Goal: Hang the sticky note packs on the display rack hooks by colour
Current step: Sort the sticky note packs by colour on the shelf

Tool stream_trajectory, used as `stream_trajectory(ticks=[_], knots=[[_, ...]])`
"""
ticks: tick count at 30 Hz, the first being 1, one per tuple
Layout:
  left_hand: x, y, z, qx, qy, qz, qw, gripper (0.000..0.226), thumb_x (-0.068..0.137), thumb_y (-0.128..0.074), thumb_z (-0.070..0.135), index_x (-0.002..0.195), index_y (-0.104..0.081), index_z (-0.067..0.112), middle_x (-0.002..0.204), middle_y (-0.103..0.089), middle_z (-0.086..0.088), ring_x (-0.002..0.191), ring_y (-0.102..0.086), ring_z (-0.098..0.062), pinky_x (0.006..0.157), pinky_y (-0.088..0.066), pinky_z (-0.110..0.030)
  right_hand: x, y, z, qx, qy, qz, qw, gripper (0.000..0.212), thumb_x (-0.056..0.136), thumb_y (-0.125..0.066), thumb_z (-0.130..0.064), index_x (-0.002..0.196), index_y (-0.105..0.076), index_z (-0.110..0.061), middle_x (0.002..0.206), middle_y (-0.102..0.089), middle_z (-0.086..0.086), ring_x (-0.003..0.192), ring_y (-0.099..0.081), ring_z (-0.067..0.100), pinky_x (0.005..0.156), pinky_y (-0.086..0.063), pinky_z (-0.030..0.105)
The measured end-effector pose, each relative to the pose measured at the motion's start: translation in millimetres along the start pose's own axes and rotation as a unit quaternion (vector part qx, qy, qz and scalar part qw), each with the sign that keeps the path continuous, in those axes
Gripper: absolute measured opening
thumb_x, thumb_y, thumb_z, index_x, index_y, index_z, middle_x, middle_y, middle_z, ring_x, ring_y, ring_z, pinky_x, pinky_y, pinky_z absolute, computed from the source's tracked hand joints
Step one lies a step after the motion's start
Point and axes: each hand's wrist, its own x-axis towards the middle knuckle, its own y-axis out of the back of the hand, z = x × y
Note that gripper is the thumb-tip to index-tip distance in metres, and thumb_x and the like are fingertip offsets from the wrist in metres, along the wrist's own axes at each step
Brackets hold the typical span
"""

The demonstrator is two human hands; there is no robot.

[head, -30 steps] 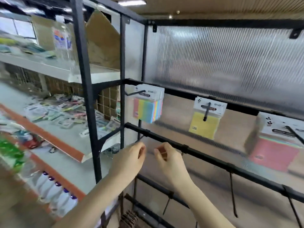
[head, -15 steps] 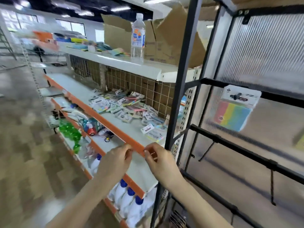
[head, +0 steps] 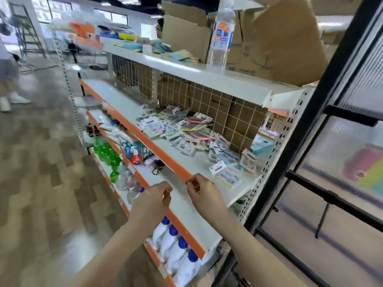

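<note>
Mid shelf (head: 186, 162), white w/ orange front edge: loose heap of sticky note packs (head: 186, 131) toward the back by the wire grid, a few more near the right end. Top shelf (head: 207, 75): clear water bottle (head: 221, 36) upright, open cardboard boxes (head: 269, 38) behind it, more packs to the left. Lower shelf: green bottles (head: 105, 154), white bottles w/ blue caps (head: 176, 245).

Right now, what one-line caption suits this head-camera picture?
Both hands empty, held above the orange-edged shelf strewn with loose sticky note packs.
</note>
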Motion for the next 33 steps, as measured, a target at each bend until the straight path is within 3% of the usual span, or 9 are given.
stream_trajectory(ticks=[8,12,16,20,24,28,33], knots=[[94.4,-21.2,-26.5,0.001,-0.039,-0.019,0.999,0.022,0.094,-0.047,0.015,0.111,-0.061,0.020,0.106,-0.066,0.002,0.092,-0.061,-0.017,0.074,-0.048,-0.029,103.0,-32.7,34.5,0.011,-0.063,0.054,0.997,0.016,0.094,-0.048,-0.015,0.101,-0.063,-0.012,0.100,-0.067,0.005,0.087,-0.062,0.025,0.070,-0.042,0.028],[142.3,-27.4,-38.8,0.008,-0.046,-0.051,0.998,0.019,0.094,-0.045,0.018,0.107,-0.060,0.018,0.105,-0.063,0.001,0.092,-0.059,-0.020,0.078,-0.050,-0.037,146.5,-51.4,47.5,0.006,-0.105,0.055,0.993,0.018,0.093,-0.048,-0.016,0.105,-0.061,-0.014,0.107,-0.064,0.007,0.095,-0.061,0.025,0.079,-0.049,0.034],[182.6,-29.7,-56.1,0.016,-0.041,-0.058,0.997,0.015,0.094,-0.045,0.017,0.100,-0.059,0.015,0.099,-0.062,-0.002,0.086,-0.057,-0.023,0.075,-0.051,-0.041,190.0,-63.2,57.5,-0.007,-0.105,0.040,0.994,0.019,0.094,-0.048,-0.016,0.109,-0.059,-0.012,0.110,-0.060,0.008,0.100,-0.059,0.024,0.082,-0.045,0.032],[211.2,-33.0,-71.4,0.012,-0.028,-0.063,0.998,0.021,0.095,-0.046,0.017,0.110,-0.061,0.017,0.106,-0.064,-0.002,0.093,-0.062,-0.023,0.079,-0.052,-0.041,220.4,-73.4,65.4,-0.019,-0.099,0.035,0.994,0.017,0.095,-0.049,-0.017,0.108,-0.057,-0.010,0.109,-0.062,0.009,0.104,-0.056,0.025,0.079,-0.041,0.032],[233.8,-44.0,-71.6,0.019,-0.036,-0.075,0.996,0.024,0.096,-0.043,0.020,0.115,-0.058,0.021,0.112,-0.062,0.001,0.099,-0.059,-0.021,0.078,-0.050,-0.035,240.7,-89.8,79.4,-0.047,-0.123,0.021,0.991,0.019,0.095,-0.051,-0.022,0.107,-0.057,-0.008,0.111,-0.062,0.011,0.107,-0.055,0.030,0.088,-0.044,0.036],[260.5,-59.8,-63.8,0.005,-0.046,-0.097,0.994,0.027,0.096,-0.044,0.018,0.120,-0.054,0.019,0.118,-0.059,-0.002,0.106,-0.057,-0.023,0.079,-0.045,-0.032,252.3,-98.9,92.3,-0.127,-0.130,-0.003,0.983,0.031,0.095,-0.050,-0.031,0.119,-0.053,-0.011,0.125,-0.053,0.010,0.120,-0.046,0.029,0.099,-0.038,0.036],[290.8,-81.7,-61.7,-0.030,-0.064,-0.120,0.990,0.032,0.093,-0.047,0.013,0.124,-0.048,0.014,0.122,-0.055,-0.009,0.113,-0.053,-0.026,0.089,-0.045,-0.037,261.6,-106.7,100.1,-0.178,-0.121,-0.034,0.976,0.038,0.096,-0.049,-0.033,0.128,-0.044,-0.014,0.132,-0.043,0.006,0.125,-0.039,0.027,0.098,-0.035,0.037]])
